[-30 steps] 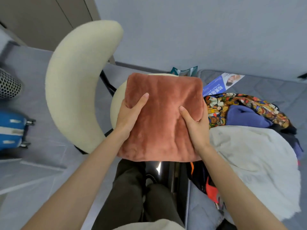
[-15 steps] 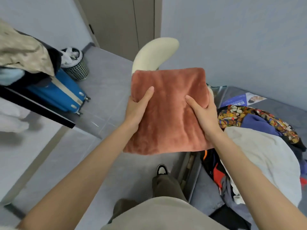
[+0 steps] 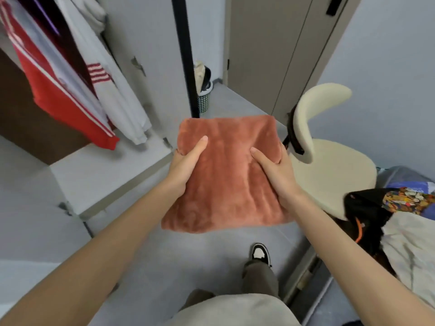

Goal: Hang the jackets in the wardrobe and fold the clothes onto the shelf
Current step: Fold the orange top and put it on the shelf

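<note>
Midway through tidying, a folded plush garment point(image 3: 226, 184) is held in both hands before the open wardrobe point(image 3: 101, 177).

Inside the wardrobe hang a red jacket point(image 3: 58, 95) and a white jacket point(image 3: 113, 90); a cream chair point(image 3: 329, 165) stands to the right, beside a heap of clothes point(image 3: 412, 236); the rust-coloured garment, in the air above the floor, looks thick, soft and light, likely to slump unless supported from beneath at its side edges; left hand point(image 3: 186, 165) and right hand point(image 3: 277, 177) grip those edges, thumbs on top; a mesh basket point(image 3: 203, 102) beyond holds cream and dark cloth.
</note>
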### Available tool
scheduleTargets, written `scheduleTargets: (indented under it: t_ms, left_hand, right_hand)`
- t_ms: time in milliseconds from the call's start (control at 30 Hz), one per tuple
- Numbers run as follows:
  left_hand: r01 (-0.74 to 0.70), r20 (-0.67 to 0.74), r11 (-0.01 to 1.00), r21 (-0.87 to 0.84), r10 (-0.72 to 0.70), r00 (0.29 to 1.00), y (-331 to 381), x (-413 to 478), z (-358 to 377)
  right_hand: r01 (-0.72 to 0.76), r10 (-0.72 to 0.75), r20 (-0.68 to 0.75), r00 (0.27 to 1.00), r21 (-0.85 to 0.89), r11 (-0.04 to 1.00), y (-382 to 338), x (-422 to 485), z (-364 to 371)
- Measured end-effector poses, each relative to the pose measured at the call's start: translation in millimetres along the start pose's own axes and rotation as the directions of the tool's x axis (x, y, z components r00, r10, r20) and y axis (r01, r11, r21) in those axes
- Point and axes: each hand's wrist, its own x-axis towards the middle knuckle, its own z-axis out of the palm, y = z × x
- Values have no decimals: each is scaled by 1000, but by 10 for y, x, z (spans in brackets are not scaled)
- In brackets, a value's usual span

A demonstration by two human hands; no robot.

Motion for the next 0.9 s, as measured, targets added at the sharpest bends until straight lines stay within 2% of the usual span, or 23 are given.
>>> scheduleTargets:
  t_ms: [133, 267, 467, 900]
  left_hand:
    - [-48, -114, 996, -72, 39, 993, 239, -286, -823]
    - [-166, -228, 976, -143, 131, 965, 632, -504, -1497]
    - [-252, -364, 960, -119, 194, 911, 1513, -596, -2188]
    - [-514, -493, 856, -47, 428, 758, 4009, -10, -3055]
  right_hand:
    - [38, -38, 152, 988, 6, 999, -381, -181, 742]
    - [103, -109, 286, 952, 35, 994, -917, -232, 1434]
    - [208, -237, 446, 863, 113, 971, -1899, -27, 2229]
    - [382, -496, 482, 722, 320, 867, -4267, 1182, 3570]
